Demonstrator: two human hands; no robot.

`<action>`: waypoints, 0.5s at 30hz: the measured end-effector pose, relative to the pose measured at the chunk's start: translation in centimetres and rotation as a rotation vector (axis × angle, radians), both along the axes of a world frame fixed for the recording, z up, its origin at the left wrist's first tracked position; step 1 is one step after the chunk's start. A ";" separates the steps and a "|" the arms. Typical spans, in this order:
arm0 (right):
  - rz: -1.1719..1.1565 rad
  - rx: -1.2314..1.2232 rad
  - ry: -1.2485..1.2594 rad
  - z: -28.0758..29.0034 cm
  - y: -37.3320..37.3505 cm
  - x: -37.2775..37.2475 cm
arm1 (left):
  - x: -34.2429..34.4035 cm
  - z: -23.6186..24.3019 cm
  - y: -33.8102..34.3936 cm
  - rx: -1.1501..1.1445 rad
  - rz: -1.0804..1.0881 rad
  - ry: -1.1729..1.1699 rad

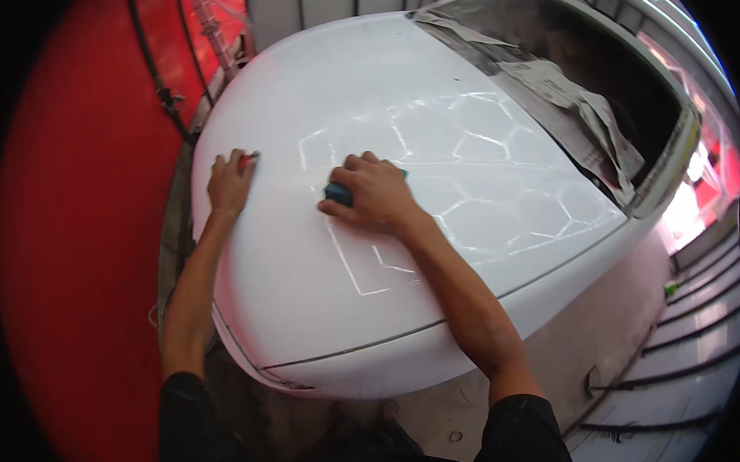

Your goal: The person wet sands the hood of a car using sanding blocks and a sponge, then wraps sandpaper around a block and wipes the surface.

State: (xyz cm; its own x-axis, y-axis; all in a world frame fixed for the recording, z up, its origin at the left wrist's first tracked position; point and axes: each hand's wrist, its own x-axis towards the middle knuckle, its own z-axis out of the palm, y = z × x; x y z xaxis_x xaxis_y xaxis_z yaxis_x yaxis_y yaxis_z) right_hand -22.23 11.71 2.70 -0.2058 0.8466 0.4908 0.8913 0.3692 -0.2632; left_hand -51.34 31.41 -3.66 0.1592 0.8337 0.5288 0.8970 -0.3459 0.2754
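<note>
Hood (432, 143) to 12 o'clock | seam (378, 339) 4–7 | red surface (69, 241) 9 | left hand (228, 187) gripping red item (244, 160); right hand (374, 194), block (338, 195)

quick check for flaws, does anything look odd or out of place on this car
The paper along the windshield's base looks askew, crumpled with uneven edges. A small dark speck also stands out on the white hood; whether it's dirt or damage, I can't tell.
</note>
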 end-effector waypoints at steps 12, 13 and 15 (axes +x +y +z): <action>-0.069 -0.016 -0.012 0.2 -1.1 1.5 | 1.6 -3.2 -30.9 -0.017 -0.457 -0.044; -0.072 -0.029 -0.033 0.1 -1.1 1.4 | 1.2 -3.1 -30.2 -0.027 -0.457 -0.034; -0.070 -0.026 -0.045 0.7 -1.2 0.4 | 0.4 -2.0 -27.3 0.062 -0.617 0.051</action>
State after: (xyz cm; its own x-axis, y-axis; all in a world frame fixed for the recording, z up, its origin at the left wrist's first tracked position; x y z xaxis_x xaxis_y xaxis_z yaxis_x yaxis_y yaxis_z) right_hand -21.81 10.51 3.42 -0.1669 0.8722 0.4599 0.9260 0.2988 -0.2306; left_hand -50.96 4.16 -5.68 0.6280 0.5485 0.5521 0.5386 -0.8184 0.2005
